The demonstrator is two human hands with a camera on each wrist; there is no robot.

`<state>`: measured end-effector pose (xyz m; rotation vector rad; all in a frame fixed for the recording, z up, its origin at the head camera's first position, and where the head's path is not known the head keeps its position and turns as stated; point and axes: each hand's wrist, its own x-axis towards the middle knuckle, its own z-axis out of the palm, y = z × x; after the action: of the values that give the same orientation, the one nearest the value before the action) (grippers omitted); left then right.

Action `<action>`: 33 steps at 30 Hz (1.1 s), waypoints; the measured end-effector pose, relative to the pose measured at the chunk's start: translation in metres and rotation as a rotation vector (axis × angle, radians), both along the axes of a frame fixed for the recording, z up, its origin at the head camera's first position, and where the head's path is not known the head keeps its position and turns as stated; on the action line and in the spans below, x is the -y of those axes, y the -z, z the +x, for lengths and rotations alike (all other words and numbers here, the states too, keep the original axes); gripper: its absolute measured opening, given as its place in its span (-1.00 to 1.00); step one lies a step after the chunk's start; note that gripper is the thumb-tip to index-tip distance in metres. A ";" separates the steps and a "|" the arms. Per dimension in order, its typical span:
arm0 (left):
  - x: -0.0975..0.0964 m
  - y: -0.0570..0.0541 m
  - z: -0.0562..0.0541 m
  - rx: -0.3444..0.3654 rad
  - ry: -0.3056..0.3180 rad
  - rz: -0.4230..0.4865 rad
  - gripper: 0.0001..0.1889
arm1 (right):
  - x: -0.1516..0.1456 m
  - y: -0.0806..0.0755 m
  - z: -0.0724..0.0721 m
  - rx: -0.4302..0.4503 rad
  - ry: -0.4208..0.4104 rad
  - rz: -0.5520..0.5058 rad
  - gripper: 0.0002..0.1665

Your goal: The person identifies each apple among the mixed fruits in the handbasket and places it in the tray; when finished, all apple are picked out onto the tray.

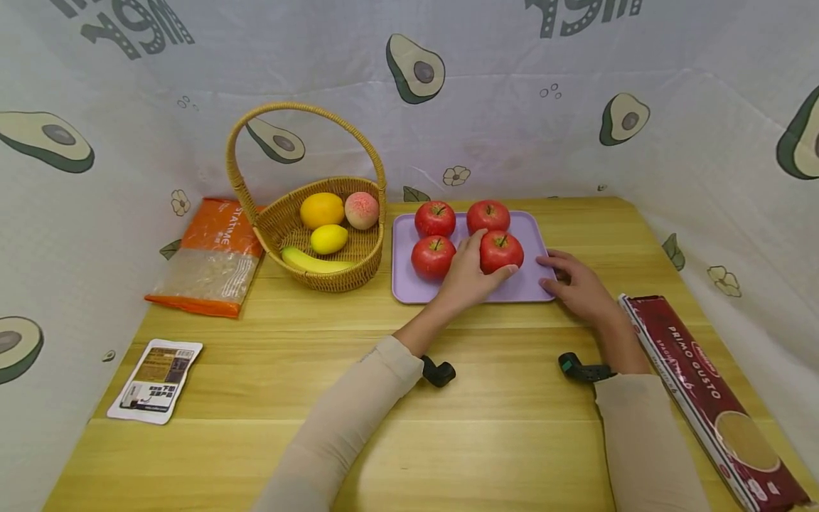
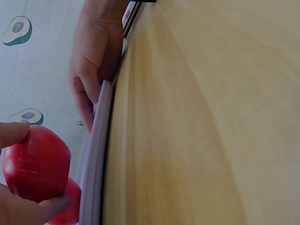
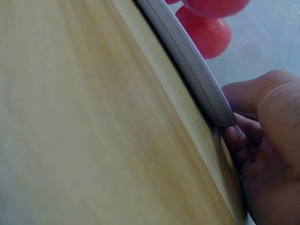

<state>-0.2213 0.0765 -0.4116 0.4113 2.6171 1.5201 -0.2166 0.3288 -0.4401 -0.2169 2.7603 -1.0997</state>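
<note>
My left hand (image 1: 468,276) grips a red apple (image 1: 502,250) between thumb and fingers, over the front right part of a lilac tray (image 1: 532,283). In the left wrist view, that held apple (image 2: 37,164) appears above another apple (image 2: 68,206) near the tray rim. Several red apples are on the tray, including one at the back right (image 1: 488,216) and one at the front left (image 1: 433,257). At the tray's right end, my right hand (image 1: 581,288) holds the edge; the right wrist view shows thumb and curled fingers at the tray's corner (image 3: 213,105).
Left of the tray stands a wicker basket (image 1: 339,279) holding an orange (image 1: 322,210), a peach (image 1: 362,210), a lemon (image 1: 329,240) and a banana (image 1: 313,262). An orange-and-clear bag (image 1: 214,259) and a white pouch (image 1: 156,380) lie farther left. A spaghetti box (image 1: 710,391) lies right.
</note>
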 end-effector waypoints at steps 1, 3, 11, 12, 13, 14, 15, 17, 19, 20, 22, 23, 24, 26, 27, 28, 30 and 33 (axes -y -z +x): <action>-0.001 0.002 0.000 0.004 -0.006 0.000 -0.11 | 0.000 0.000 0.000 0.000 0.000 0.002 -0.35; -0.004 0.005 -0.001 0.007 -0.017 0.006 -0.12 | 0.000 0.000 0.000 -0.002 0.000 0.004 -0.35; -0.013 0.014 -0.003 0.001 -0.079 -0.002 -0.17 | 0.003 -0.002 0.002 -0.007 -0.007 -0.006 -0.36; -0.013 0.015 -0.003 0.003 -0.086 -0.008 -0.17 | 0.003 -0.002 0.002 -0.005 -0.005 -0.006 -0.37; -0.014 0.016 -0.004 0.004 -0.092 -0.015 -0.17 | 0.003 -0.002 0.002 -0.003 -0.002 -0.003 -0.37; -0.015 0.016 -0.004 0.005 -0.097 -0.025 -0.17 | 0.003 -0.002 0.002 -0.003 -0.001 0.003 -0.37; -0.015 0.016 -0.004 0.002 -0.100 -0.035 -0.17 | 0.004 -0.003 0.003 -0.001 0.000 0.006 -0.37; -0.016 0.016 -0.005 -0.003 -0.105 -0.057 -0.16 | 0.003 -0.003 0.002 0.000 -0.001 0.010 -0.36; -0.017 0.016 -0.006 -0.004 -0.095 -0.080 -0.14 | 0.002 -0.003 0.002 -0.001 -0.002 0.015 -0.36; -0.016 0.016 -0.005 -0.003 -0.087 -0.088 -0.12 | 0.002 -0.002 0.001 -0.004 -0.003 0.017 -0.35; -0.015 0.015 -0.004 -0.004 -0.063 -0.102 -0.09 | 0.002 -0.001 0.001 -0.005 -0.004 0.016 -0.35; -0.014 0.015 -0.003 -0.008 -0.047 -0.105 -0.07 | 0.002 0.000 0.001 -0.005 -0.002 0.016 -0.35; -0.012 0.014 -0.001 -0.015 -0.029 -0.108 -0.06 | 0.001 0.000 0.001 -0.004 -0.001 0.015 -0.35; -0.009 0.011 0.002 -0.038 0.004 -0.111 -0.04 | 0.001 0.000 0.001 0.000 0.004 0.011 -0.35; -0.007 0.010 0.004 -0.055 0.018 -0.109 -0.04 | 0.001 0.000 0.000 0.003 0.005 0.008 -0.35; -0.004 0.009 0.005 -0.073 0.032 -0.105 -0.05 | 0.000 0.000 0.000 0.004 0.007 0.006 -0.35; 0.003 0.007 0.008 -0.105 0.054 -0.093 -0.06 | 0.001 0.000 -0.001 0.007 0.011 0.001 -0.35; 0.015 0.005 0.012 -0.153 0.078 -0.071 -0.11 | 0.000 0.000 -0.003 0.000 0.012 0.003 -0.36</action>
<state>-0.2091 0.0617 -0.4165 0.6396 2.7236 1.4201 -0.2196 0.3291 -0.4401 -0.1996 2.7668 -1.0978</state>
